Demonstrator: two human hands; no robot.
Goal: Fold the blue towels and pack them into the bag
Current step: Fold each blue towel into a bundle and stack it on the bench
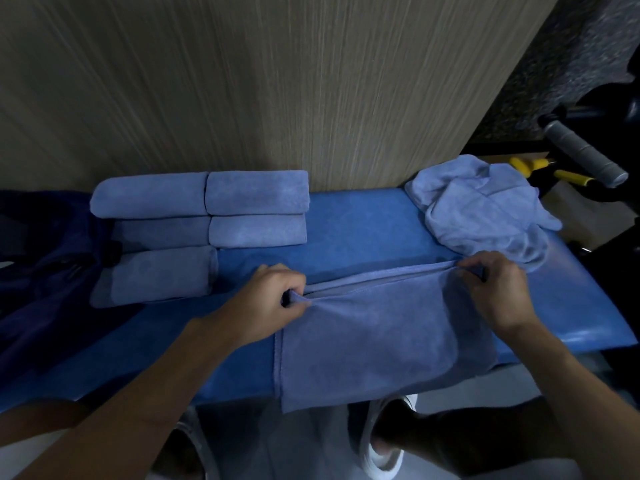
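Towel (381,327): doubled over, stretched flat between both grips, its near part hanging over the desk's front edge.
Left grip (277,299): fingers curled, pinching the towel's far left corner.
Right grip (495,289): clenched on the far right corner, the edge pulled taut.
Desk (363,230): blue padded top under the towel and beyond both grips.
Folded towels (207,216): five, packed together beyond and left of the left grip.
Loose towels (485,209): crumpled heap just beyond the right grip.
Bag (41,244): dark blue, far left of the left grip, beside the folded towels.
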